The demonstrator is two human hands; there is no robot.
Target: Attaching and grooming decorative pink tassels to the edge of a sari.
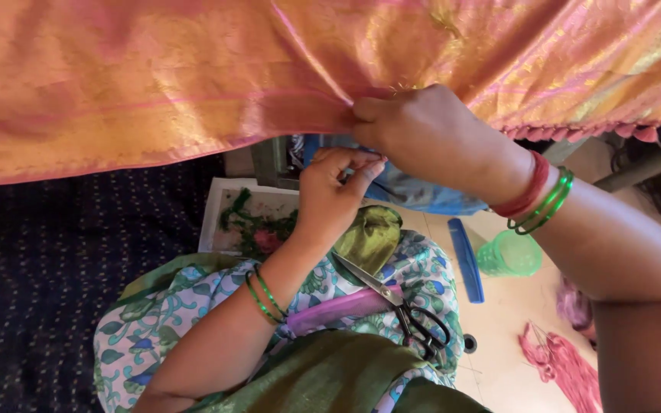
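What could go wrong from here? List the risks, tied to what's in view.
The scissors lie loose on the lap, blades toward the left hand; a shift could drop them or nick the forearm. The right hand pinches the orange fabric at its hem; a hard tug might pucker it. The green cup on the floor could tip.

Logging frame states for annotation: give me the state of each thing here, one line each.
Right hand: pinching the fabric edge.
Left hand: fingertips pinched together below the edge.
Orange-pink fabric: hanging, stretched across.
Scissors: lying on the lap; blades look nearly closed.
Green cup: on the floor; upright or tipped unclear.
Blue comb: flat on floor.
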